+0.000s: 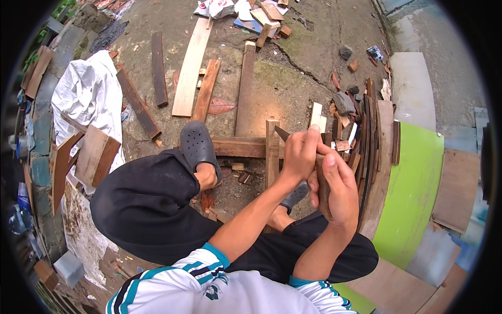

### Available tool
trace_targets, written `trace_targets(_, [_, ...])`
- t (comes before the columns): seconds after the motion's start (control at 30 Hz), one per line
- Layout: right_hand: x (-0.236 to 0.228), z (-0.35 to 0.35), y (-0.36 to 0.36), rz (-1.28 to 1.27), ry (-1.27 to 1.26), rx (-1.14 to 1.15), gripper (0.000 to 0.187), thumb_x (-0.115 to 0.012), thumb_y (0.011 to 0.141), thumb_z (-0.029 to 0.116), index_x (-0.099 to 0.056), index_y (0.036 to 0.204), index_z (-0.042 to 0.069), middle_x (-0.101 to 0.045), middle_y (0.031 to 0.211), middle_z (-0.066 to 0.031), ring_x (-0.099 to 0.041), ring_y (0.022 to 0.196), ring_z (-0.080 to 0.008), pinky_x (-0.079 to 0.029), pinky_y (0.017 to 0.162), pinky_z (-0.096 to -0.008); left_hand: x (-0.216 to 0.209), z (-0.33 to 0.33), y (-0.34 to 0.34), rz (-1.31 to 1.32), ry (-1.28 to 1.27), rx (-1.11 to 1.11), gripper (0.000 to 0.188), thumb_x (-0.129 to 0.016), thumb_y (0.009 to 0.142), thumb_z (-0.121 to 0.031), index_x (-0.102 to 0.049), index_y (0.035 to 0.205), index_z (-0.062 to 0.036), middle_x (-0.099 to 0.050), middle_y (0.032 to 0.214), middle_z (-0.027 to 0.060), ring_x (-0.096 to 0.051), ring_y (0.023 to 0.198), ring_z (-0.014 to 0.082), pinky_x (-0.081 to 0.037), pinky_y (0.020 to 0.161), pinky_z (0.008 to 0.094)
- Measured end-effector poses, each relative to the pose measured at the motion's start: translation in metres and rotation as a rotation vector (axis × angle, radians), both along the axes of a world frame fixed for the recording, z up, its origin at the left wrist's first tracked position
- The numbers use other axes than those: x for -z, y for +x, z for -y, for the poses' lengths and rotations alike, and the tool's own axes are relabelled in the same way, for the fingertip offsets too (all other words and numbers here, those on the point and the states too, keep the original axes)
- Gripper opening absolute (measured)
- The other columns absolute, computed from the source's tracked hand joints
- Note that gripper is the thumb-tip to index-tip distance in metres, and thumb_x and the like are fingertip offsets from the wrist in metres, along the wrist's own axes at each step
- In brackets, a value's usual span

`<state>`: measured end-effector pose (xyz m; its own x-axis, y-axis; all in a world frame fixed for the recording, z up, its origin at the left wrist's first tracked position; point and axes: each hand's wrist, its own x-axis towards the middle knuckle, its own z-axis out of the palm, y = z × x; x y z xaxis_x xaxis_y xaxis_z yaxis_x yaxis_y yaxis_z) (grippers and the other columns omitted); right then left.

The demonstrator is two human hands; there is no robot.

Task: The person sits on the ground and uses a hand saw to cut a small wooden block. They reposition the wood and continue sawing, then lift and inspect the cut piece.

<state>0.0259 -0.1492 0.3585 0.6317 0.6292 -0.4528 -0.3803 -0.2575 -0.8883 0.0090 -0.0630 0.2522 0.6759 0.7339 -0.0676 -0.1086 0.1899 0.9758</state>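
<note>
My left hand (pixel 302 156) is closed, its thumb side up, around a tool with a dark pointed blade (pixel 282 134). The tip shows beside the top end of an upright wooden post (pixel 272 149); I cannot tell whether it touches the wood. Just to the right, my right hand (pixel 342 189) grips a thick brown wooden piece (pixel 323 194), handle-like and rounded at its lower end. Where its upper end goes is hidden by my fingers, so whether it joins the blade is unclear. Behind the post lies a horizontal wooden beam (pixel 240 147).
My feet in dark clogs (pixel 198 144) flank the post. Loose boards (pixel 192 68) lie ahead on the concrete. Scrap wood and stones (pixel 345 104) crowd the right, beside a green panel (pixel 410 193). A white sack (pixel 89 94) and wood blocks (pixel 97 155) lie left.
</note>
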Motion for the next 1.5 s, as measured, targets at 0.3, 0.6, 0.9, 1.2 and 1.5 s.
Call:
trace_targets(0.3, [0.107,-0.042,0.048,0.061,-0.129,-0.069,0.05,-0.054,0.109,0.042,-0.06,0.138,0.001,-0.055,0.069,0.0004,-0.048,0.049,-0.0079,-0.037,0.04,-0.024,0.103,-0.048,0.038,-0.143,-0.073,0.099,0.059,-0.037,0.102,-0.041,-0.056,0.065,0.0009,-0.06,0.057,0.0168,-0.06,0.056,0.0298,-0.046,0.059,0.0421])
trace_targets(0.6, [0.127,-0.038,0.015,0.046,-0.099,0.053,0.049,-0.054,0.11,0.04,-0.061,0.139,0.002,-0.056,0.067,-0.0002,-0.047,0.048,-0.0077,-0.037,0.041,-0.0241,0.139,-0.045,0.025,0.047,-0.087,0.098,0.057,-0.04,0.1,-0.042,-0.053,0.066,0.0015,-0.055,0.057,0.0132,-0.053,0.055,0.0229,-0.043,0.059,0.0396])
trace_targets(0.9, [-0.013,-0.002,-0.002,0.065,-0.064,-0.057,0.053,-0.047,0.112,0.036,-0.053,0.141,-0.009,-0.055,0.07,-0.0066,-0.049,0.052,-0.0098,-0.038,0.04,-0.0233,0.002,0.001,-0.002,0.015,-0.088,0.033,0.054,-0.041,0.1,-0.038,-0.054,0.065,0.001,-0.055,0.057,0.0133,-0.054,0.057,0.02,-0.042,0.058,0.0411])
trace_targets(1.2, [0.095,-0.037,0.04,-0.025,-0.17,-0.017,0.046,-0.052,0.111,0.036,-0.06,0.138,0.001,-0.054,0.066,-0.0007,-0.047,0.047,-0.0093,-0.038,0.042,-0.0256,0.096,-0.048,0.034,-0.139,-0.117,0.131,0.057,-0.04,0.1,-0.042,-0.058,0.069,0.002,-0.059,0.057,0.0177,-0.06,0.057,0.0256,-0.047,0.059,0.0437])
trace_targets(1.5, [0.139,-0.026,0.013,0.056,-0.033,0.034,0.046,-0.055,0.11,0.037,-0.059,0.141,0.004,-0.054,0.068,0.0015,-0.048,0.049,-0.0083,-0.039,0.042,-0.0243,0.13,-0.039,0.023,0.047,-0.024,0.097,0.055,-0.042,0.101,-0.039,-0.053,0.064,-0.0005,-0.055,0.057,0.0113,-0.053,0.057,0.0188,-0.041,0.056,0.0387])
